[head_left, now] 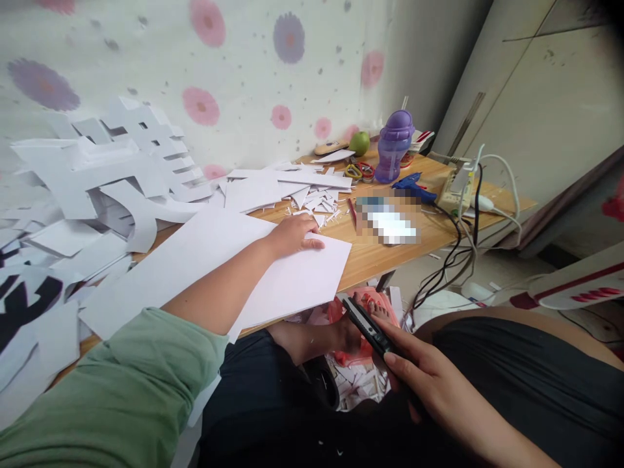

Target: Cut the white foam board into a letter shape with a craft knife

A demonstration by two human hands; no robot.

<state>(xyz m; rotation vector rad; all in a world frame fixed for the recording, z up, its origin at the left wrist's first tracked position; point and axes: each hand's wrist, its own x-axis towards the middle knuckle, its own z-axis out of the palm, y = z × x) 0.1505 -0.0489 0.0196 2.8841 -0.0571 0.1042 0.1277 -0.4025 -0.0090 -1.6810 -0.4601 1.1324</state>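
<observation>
My left hand (293, 236) rests on a long white sheet of board (312, 270), its thumb stretched out and its fingertips near the sheet's far edge. The sheet lies along the wooden table (373, 257), and its near edge reaches the table's front. Over my lap, off the table, my right hand (414, 361) is closed around a black utility knife (368, 325) that points up and to the left. Whether its blade is out I cannot tell. Cut strips and scraps of white board (316, 198) are heaped just beyond my left hand.
Cut-out white board shapes (117, 156) are piled at the left. Toward the back right are scissors (359, 171), a purple bottle (392, 146), a green apple (359, 143), a blue glue gun (414, 187), a power strip (457, 188) with hanging cables and a blurred-out object (390, 221). Scraps litter the floor.
</observation>
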